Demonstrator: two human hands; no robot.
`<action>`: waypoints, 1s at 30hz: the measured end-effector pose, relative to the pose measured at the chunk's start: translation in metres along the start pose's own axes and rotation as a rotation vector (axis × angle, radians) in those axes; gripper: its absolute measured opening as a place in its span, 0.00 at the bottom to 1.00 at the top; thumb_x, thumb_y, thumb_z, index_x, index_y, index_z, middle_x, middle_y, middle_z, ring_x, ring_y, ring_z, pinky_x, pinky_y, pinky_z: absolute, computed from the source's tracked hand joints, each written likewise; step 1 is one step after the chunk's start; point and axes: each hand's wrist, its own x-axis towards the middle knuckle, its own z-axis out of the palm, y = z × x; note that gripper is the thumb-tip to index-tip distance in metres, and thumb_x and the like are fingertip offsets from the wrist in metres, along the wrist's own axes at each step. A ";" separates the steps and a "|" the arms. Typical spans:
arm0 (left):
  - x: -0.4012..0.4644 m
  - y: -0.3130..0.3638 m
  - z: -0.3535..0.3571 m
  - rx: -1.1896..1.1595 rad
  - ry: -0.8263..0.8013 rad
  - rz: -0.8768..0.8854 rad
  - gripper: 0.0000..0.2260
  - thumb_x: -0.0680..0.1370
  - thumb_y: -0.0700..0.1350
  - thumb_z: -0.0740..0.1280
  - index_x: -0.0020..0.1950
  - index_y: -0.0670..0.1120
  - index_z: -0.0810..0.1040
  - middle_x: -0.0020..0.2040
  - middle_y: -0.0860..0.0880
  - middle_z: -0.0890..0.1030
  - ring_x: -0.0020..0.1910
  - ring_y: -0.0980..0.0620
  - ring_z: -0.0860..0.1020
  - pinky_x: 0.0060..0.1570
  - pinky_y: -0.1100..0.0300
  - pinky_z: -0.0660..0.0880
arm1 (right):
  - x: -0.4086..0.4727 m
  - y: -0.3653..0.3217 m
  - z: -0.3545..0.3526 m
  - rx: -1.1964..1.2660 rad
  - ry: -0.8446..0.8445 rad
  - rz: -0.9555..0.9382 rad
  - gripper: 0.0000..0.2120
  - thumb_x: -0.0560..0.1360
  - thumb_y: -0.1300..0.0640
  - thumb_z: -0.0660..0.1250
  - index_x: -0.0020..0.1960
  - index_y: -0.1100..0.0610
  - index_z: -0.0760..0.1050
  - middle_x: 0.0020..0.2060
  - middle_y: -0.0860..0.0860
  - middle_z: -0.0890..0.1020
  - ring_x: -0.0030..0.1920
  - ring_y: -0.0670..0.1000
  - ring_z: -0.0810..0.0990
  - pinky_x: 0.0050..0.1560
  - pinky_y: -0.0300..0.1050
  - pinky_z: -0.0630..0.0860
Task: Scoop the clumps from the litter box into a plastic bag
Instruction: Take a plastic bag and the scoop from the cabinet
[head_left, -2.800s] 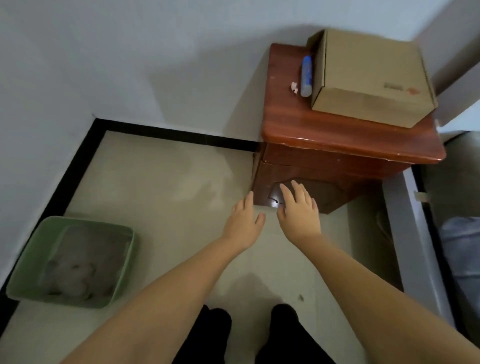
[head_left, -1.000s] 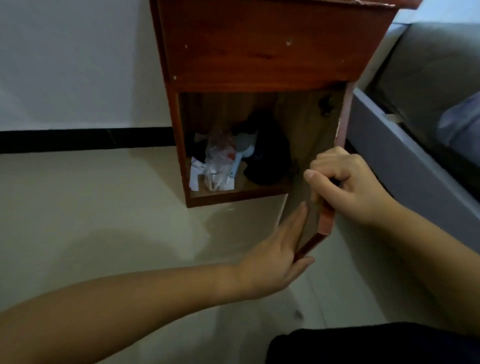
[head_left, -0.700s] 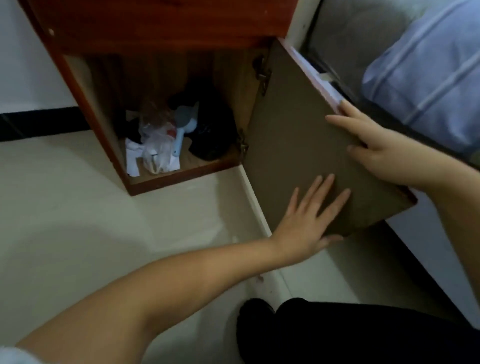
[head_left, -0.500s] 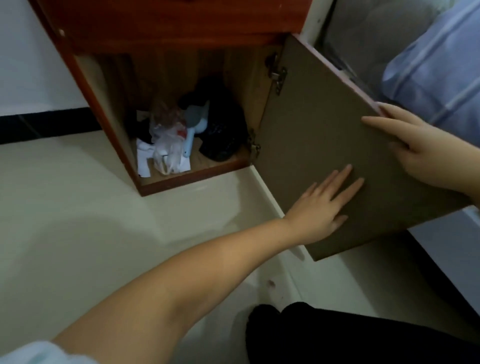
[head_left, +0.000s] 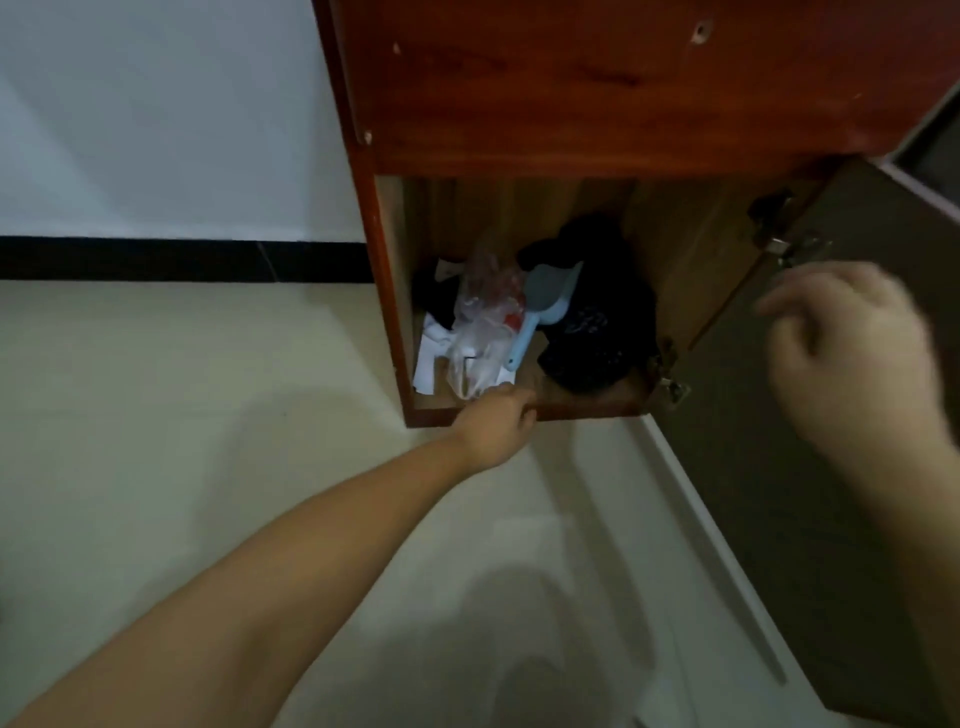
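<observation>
The task looks to be at its very start: the wooden cabinet (head_left: 597, 93) stands with its door (head_left: 831, 467) swung fully open to the right, but nothing has been taken out, no clump has been scooped, and the litter box itself is not in view. Fetching the tools, going to the box, scooping and bagging all appear to be left.

Inside the low compartment, a crumpled clear plastic bag (head_left: 483, 332) lies at the left, on some white paper (head_left: 428, 358). Just to its right a light blue scoop (head_left: 545, 301) leans with its head toward the far wall and its handle toward the near edge, resting against a black bag (head_left: 597, 332) that fills the right half.

The left hand (head_left: 496, 426) is at the near lip of the compartment, fingers curled narrowly, its fingertips at or touching the near end of the plastic bag; whether it already pinches the film I cannot tell. The right hand (head_left: 852, 353) is blurred, loosely open and holding nothing, in front of the door near the hinges, well apart from bag and scoop
</observation>
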 end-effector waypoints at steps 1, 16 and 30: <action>0.010 -0.011 -0.004 0.019 0.028 -0.056 0.16 0.79 0.44 0.58 0.64 0.39 0.72 0.60 0.37 0.75 0.59 0.39 0.73 0.59 0.49 0.70 | 0.005 -0.018 0.026 0.061 -0.106 -0.045 0.09 0.76 0.59 0.60 0.53 0.51 0.75 0.52 0.51 0.76 0.54 0.52 0.75 0.57 0.54 0.75; 0.105 -0.067 0.029 -0.204 0.156 -0.644 0.43 0.73 0.50 0.70 0.77 0.47 0.44 0.73 0.37 0.57 0.70 0.40 0.62 0.66 0.48 0.64 | 0.099 -0.046 0.354 0.719 -0.698 0.739 0.24 0.78 0.49 0.60 0.68 0.63 0.67 0.65 0.61 0.73 0.62 0.63 0.73 0.62 0.57 0.73; 0.045 -0.058 -0.016 -0.307 0.485 -0.513 0.12 0.79 0.37 0.59 0.61 0.36 0.74 0.60 0.37 0.75 0.59 0.39 0.73 0.55 0.57 0.69 | 0.060 -0.021 0.327 0.779 -0.563 0.687 0.08 0.76 0.54 0.56 0.44 0.57 0.69 0.37 0.55 0.73 0.37 0.54 0.72 0.38 0.46 0.69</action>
